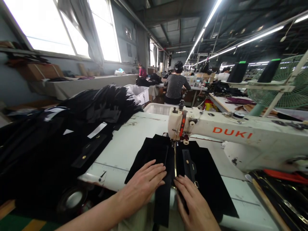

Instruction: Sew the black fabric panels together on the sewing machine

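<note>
Both hands (168,195) bare — no gloves, rings or watch; forearms uncovered, no sleeves showing.

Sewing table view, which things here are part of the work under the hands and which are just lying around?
In use: left hand, right hand, both flat on black fabric; zipper; sewing machine.

Lying about: heap of black pieces; white bins; thread cones; green fan.

Sewing table (125,144), white top. On it: sewing machine (231,138), flat black fabric (211,179) under the needle. Heap of black pieces (79,128) at left.
</note>
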Tool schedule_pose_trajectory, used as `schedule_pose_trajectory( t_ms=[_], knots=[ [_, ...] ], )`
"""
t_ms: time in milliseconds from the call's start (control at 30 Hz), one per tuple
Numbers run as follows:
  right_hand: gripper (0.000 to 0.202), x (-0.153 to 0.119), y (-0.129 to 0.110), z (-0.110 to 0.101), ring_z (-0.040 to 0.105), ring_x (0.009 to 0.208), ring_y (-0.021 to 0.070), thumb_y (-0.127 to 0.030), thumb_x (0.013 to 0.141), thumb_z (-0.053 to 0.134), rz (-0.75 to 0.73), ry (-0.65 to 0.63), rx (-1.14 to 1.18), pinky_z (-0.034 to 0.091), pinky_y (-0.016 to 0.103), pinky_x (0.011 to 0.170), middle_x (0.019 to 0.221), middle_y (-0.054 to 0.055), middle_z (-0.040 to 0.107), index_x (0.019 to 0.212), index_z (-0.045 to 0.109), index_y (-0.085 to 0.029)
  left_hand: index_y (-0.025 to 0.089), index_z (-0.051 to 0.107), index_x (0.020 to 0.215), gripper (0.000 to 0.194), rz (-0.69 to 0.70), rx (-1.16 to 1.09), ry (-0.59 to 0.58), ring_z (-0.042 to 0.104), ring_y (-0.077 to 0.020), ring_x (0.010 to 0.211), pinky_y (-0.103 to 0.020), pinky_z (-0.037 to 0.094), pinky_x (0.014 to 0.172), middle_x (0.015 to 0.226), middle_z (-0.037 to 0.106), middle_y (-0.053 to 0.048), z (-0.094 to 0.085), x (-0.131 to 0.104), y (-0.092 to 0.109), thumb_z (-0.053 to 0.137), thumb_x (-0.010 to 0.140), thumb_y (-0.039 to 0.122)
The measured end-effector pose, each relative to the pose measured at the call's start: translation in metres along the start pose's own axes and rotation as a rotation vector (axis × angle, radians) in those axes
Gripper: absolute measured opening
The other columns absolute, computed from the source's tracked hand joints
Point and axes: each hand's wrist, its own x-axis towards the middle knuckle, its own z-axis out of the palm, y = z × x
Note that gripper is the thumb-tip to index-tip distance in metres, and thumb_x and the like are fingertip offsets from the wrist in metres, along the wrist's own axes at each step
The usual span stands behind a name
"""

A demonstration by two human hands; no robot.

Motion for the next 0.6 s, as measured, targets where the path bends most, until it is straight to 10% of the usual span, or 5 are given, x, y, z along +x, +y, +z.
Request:
schedule_pose_trajectory(
  t_ms=[433, 600],
  knots=[
    [0.029, -0.007, -0.073, 0.071, 0.063, 0.108, 0.0281, -0.017, 0.092, 0.045, 0.189, 0.148, 0.013, 0.056, 0.039, 0.089, 0.111, 0.009, 0.070, 0.116, 0.062, -0.015, 0.008, 0.059, 0.125, 0.032, -0.033, -0.082, -0.048, 0.060, -0.0214, 0.122, -0.032, 0.051, 0.105, 0.125, 0.067, -0.014, 0.012, 0.001, 0.015, 0.035, 0.107, 0.020],
    [0.018, -0.013, -0.070, 0.047, 0.069, 0.079, 0.0179, -0.014, 0.090, 0.051, 0.100, 0.214, 0.156, 0.055, 0.026, 0.069, 0.089, -0.001, 0.072, 0.096, 0.065, -0.023, 0.011, 0.061, 0.123, 0.030, -0.056, -0.136, -0.101, 0.061, -0.0223, 0.121, -0.035, 0.052, 0.103, 0.122, 0.068, -0.011, 0.020, -0.001, 0.013, 0.039, 0.107, 0.023]
  ],
)
